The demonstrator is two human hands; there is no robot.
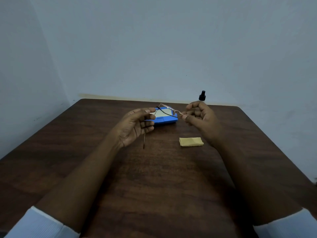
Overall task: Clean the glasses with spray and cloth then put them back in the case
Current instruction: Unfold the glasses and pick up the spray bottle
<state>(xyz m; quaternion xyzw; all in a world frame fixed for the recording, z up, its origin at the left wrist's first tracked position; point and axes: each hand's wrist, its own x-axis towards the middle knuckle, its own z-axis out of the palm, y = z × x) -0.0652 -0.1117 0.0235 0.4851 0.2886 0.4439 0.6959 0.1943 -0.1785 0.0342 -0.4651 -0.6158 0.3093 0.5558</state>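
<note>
Left hand and right hand pinched the glasses by their ends near the table's far edge; they looked light, fragile, best held at hinges.

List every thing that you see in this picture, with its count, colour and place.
table: 1, dark brown wood, fills the lower half
wall: 1, pale grey-blue, behind the table
case: 1, blue, open, far middle of the table
glasses: 1, thin frame, clear lenses, held above the case
cloth: 1, yellow, folded, on the table, right of the case
spray bottle: 1, black top, far table edge, lower part hidden
left hand: 1, pinches the glasses
right hand: 1, pinches the glasses
sleeves: 2, white, bottom corners
</note>
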